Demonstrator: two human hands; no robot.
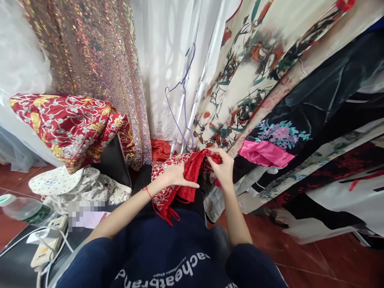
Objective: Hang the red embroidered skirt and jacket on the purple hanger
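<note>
A red embroidered garment (163,196) with silver patterning and a plain red lining (192,174) lies across my lap. My left hand (177,176) rests on it with thumb stretched out and apart from the fingers, which lie on the cloth. At the garment's upper right edge, my right hand (222,162) pinches a fold of red cloth between thumb and fingers. Thin red ties (172,216) hang from the lower edge near my body. A red cord circles my left wrist.
Another red and gold embroidered garment (69,124) drapes over a black chair back (115,160) at left. A plastic bottle (28,210), a power strip (49,244) and a dotted cloth bag (90,188) sit nearby. A purple hanger (183,84) hangs ahead, among sequined (90,60) and floral (240,80) garments.
</note>
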